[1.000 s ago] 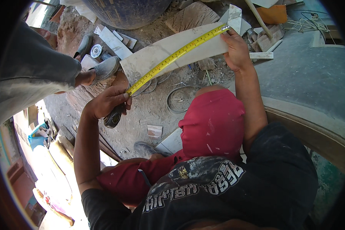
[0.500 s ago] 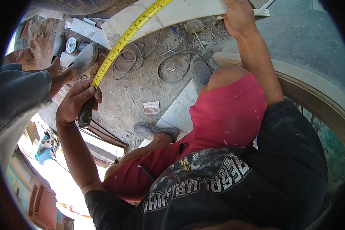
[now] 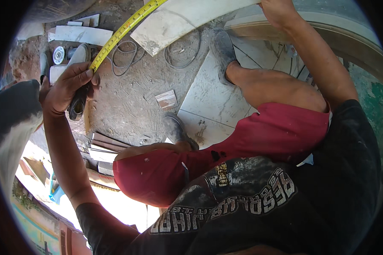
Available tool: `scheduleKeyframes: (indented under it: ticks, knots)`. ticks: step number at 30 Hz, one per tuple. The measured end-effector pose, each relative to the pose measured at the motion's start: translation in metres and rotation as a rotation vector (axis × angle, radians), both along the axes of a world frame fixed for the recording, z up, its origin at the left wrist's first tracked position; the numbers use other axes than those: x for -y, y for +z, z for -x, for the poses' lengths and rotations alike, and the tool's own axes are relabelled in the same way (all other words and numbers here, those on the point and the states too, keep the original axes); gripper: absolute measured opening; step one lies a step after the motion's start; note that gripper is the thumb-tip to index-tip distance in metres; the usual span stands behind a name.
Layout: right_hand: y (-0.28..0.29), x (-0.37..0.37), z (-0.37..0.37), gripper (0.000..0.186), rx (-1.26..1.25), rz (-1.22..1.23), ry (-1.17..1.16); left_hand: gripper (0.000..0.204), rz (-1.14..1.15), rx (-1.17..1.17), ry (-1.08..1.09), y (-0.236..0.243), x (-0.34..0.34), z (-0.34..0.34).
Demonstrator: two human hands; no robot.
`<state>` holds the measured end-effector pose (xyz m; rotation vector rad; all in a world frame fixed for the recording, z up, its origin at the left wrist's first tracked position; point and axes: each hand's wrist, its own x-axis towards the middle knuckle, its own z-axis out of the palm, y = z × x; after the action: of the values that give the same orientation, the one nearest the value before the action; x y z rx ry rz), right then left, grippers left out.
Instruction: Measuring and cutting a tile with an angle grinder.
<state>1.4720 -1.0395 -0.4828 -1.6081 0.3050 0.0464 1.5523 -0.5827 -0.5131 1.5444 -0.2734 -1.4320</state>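
The ground is a dusty grey concrete floor [image 3: 127, 106], littered with grit and scraps, with bright sun along the lower left edge. A yellow metal measuring tape [image 3: 121, 32] runs slantwise from the left hand [image 3: 66, 87] up toward the top of the view, stretched across a pale curved stone slab [image 3: 187, 17]. The left hand is clenched round the tape's dark case [image 3: 77, 104], thumb pressed on the blade just where it leaves the case. The right hand [image 3: 276, 10] rests on the far end of the slab at the top edge; whether its fingers are spread or curled cannot be told.

Under the slab lie loops of thin black cable [image 3: 183, 46]. The person's two dusty grey shoes [image 3: 176, 127] stand on large pale square floor tiles [image 3: 208, 97]. White stone offcuts [image 3: 78, 34] and a round grinder disc [image 3: 58, 54] lie at the upper left. A grey sleeve [image 3: 12, 110] of someone else enters from the left.
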Motion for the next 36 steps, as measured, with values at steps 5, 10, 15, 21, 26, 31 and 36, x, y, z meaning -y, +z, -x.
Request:
scheduleKeyframes:
  ticks: [5,10,15,21,26,31,36]
  knots:
    - [0.044,0.008,0.083,0.044,-0.182,0.050,0.085,0.028,0.140,0.019,-0.110,-0.003,0.020,-0.007]
    - [0.011,0.041,0.145,0.041,-0.484,0.251,0.171,0.028,0.153,0.052,-0.202,-0.001,0.044,0.012]
    - [-0.085,0.052,0.180,0.039,-0.629,0.072,0.096,0.029,0.013,0.008,-0.182,-0.037,0.036,0.050]
    - [-0.205,0.053,0.208,0.041,-0.654,-0.147,0.135,0.028,-0.122,-0.119,-0.088,-0.083,0.037,0.096]
    - [-0.266,0.032,0.224,0.041,-0.628,-0.341,0.081,0.027,-0.201,-0.139,-0.051,-0.089,0.066,0.123]
    - [-0.299,0.018,0.226,0.042,-0.648,-0.440,0.099,0.027,-0.236,-0.177,-0.021,-0.083,0.075,0.135]
    - [-0.316,0.038,0.222,0.043,-0.619,-0.446,0.059,0.027,-0.336,-0.211,-0.045,-0.074,0.086,0.137]
